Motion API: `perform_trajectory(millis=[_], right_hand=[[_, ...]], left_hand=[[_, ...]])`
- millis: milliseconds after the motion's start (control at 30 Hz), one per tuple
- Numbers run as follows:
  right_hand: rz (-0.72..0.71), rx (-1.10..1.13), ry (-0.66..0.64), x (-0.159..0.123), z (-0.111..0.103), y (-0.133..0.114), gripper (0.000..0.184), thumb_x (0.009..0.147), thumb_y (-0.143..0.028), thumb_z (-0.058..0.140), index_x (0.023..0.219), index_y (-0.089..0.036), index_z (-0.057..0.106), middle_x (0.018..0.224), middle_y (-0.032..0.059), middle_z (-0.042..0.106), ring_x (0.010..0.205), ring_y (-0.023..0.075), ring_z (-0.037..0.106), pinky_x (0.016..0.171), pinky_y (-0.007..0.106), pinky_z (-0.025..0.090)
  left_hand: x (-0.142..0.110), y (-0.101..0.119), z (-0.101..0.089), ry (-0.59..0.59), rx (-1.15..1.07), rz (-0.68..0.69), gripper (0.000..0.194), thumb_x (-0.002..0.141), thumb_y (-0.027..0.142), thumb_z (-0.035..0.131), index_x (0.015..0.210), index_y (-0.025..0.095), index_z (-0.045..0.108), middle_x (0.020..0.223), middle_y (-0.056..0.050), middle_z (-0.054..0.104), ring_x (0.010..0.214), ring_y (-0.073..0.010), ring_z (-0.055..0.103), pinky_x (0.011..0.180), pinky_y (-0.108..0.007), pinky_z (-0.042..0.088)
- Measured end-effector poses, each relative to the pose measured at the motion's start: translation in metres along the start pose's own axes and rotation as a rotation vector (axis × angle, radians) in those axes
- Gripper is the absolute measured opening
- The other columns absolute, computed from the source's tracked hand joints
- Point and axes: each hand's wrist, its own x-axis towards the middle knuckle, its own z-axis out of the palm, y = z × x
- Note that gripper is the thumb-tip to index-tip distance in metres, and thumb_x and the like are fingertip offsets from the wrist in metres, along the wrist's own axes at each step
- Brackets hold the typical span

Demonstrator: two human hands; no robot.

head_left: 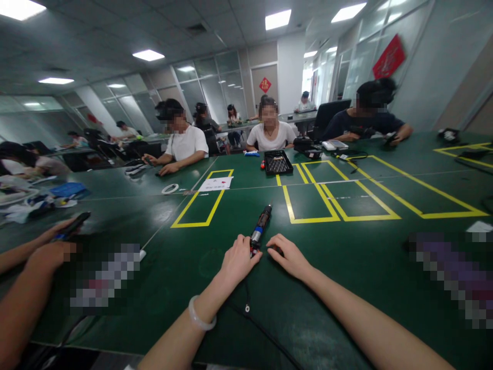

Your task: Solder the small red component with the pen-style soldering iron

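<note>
A corded electric screwdriver (260, 226) lies on the green table, its narrow tip pointing away from me. It has a dark front, a blue band and a silver section. My left hand (239, 257), a pale bangle on its wrist, is closed around the tool's rear end. Just to the right, my right hand (288, 255) rests on the tabletop with fingers loosely bent and thumb apart. It appears to hold nothing and does not touch the tool. A black cord (265, 336) runs toward me beneath my left forearm, and a small ring-shaped piece (247, 308) lies by it.
Yellow tape outlines (311, 221) mark the table (215, 318). Farther off are a black tray (278, 163) with small parts, a paper sheet (215, 184) and a white tape roll (170, 189). At left, a co-worker's hands (61, 231) hold a dark tool. Other people sit opposite.
</note>
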Motion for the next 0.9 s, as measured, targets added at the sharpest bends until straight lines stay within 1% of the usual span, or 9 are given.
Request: perform_trajectory(millis=[167,367,500,667,767,833,900], right_hand=[[-0.001,-0.009,-0.013,0.0,0.0,0.002,0.008,0.09,-0.019,0.051,0.095,-0.02,0.058,0.095,0.0036,0.056,0.077,0.014,0.057,0.071,0.027,0.044],[0.0,-0.019,-0.025,0.0,-0.001,0.0,0.009,0.089,-0.016,0.05,0.091,-0.019,0.058,0.092,0.0033,0.056,0.077,0.0142,0.056,0.072,0.026,0.044],[-0.006,-0.027,-0.029,0.0,0.0,0.0,0.01,0.089,-0.015,0.05,0.09,-0.019,0.059,0.092,0.0032,0.056,0.077,0.0142,0.056,0.072,0.026,0.043],[-0.001,-0.031,-0.037,0.0,0.0,0.001,0.01,0.089,-0.015,0.05,0.088,-0.019,0.059,0.09,0.0027,0.056,0.076,0.0141,0.055,0.071,0.026,0.043],[0.003,-0.034,-0.044,0.0,-0.001,0.001,0.009,0.088,-0.015,0.05,0.087,-0.019,0.059,0.088,0.0026,0.056,0.076,0.0141,0.055,0.07,0.026,0.043],[0.0,-0.036,-0.047,0.0,-0.001,0.001,0.009,0.088,-0.015,0.05,0.086,-0.019,0.058,0.088,0.0026,0.056,0.076,0.0141,0.055,0.07,0.025,0.043],[-0.004,-0.04,-0.044,0.0,-0.001,0.001,0.01,0.088,-0.014,0.05,0.087,-0.019,0.058,0.088,0.0026,0.056,0.076,0.0142,0.055,0.07,0.025,0.043]], left_hand=[[-0.013,-0.027,-0.003,-0.05,-0.031,-0.028,0.049,0.086,0.053,0.042,0.12,0.018,0.048,0.111,-0.01,0.05,0.094,-0.0232,0.059,0.073,-0.032,0.047],[-0.04,-0.074,-0.014,-0.111,-0.123,-0.12,0.055,0.085,0.056,0.039,0.124,0.018,0.046,0.119,-0.011,0.049,0.094,-0.0231,0.06,0.075,-0.033,0.049],[-0.056,-0.115,-0.016,-0.098,-0.16,-0.199,0.062,0.084,0.061,0.036,0.126,0.016,0.045,0.122,-0.012,0.048,0.097,-0.0252,0.06,0.078,-0.036,0.05],[-0.073,-0.178,-0.006,-0.033,-0.17,-0.27,0.067,0.081,0.066,0.037,0.124,0.016,0.048,0.12,-0.013,0.05,0.1,-0.0279,0.061,0.086,-0.041,0.05],[-0.08,-0.211,-0.003,-0.016,-0.171,-0.303,0.069,0.078,0.067,0.04,0.122,0.014,0.05,0.118,-0.014,0.051,0.102,-0.0284,0.061,0.092,-0.042,0.048],[-0.084,-0.227,-0.004,-0.021,-0.16,-0.321,0.071,0.077,0.067,0.04,0.122,0.012,0.049,0.116,-0.014,0.052,0.103,-0.0285,0.06,0.093,-0.041,0.047],[-0.087,-0.234,-0.006,-0.026,-0.131,-0.34,0.072,0.078,0.066,0.038,0.124,0.011,0.048,0.117,-0.015,0.052,0.103,-0.0284,0.06,0.091,-0.041,0.047]])
